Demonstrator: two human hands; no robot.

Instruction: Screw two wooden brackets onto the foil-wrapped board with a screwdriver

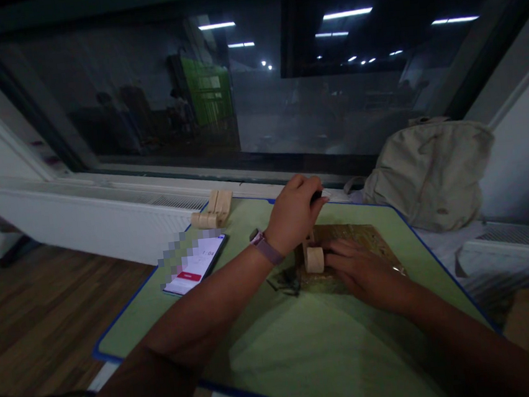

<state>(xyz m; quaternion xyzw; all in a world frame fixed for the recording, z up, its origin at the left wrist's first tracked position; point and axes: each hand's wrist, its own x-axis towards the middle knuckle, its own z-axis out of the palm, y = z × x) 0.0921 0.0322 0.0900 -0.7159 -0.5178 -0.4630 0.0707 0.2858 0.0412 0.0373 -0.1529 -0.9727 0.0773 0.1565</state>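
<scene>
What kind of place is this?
Probably an indoor workroom, maybe a classroom: ceiling-style strip lights show in a big dark window, a green-topped table stands beside it, and a backpack sits nearby.

Readable text — one item only. The flat, dark-edged rectangular smartphone (205, 263) shows digits on its bright white screen, apparently 1:04; the last figure is soft, so the reading is uncertain. Lettering on the rounded red on-screen button (189, 275) below is too small to make out — likewise the small patch (442, 210) on the grey-beige fabric backpack (430, 170).
</scene>
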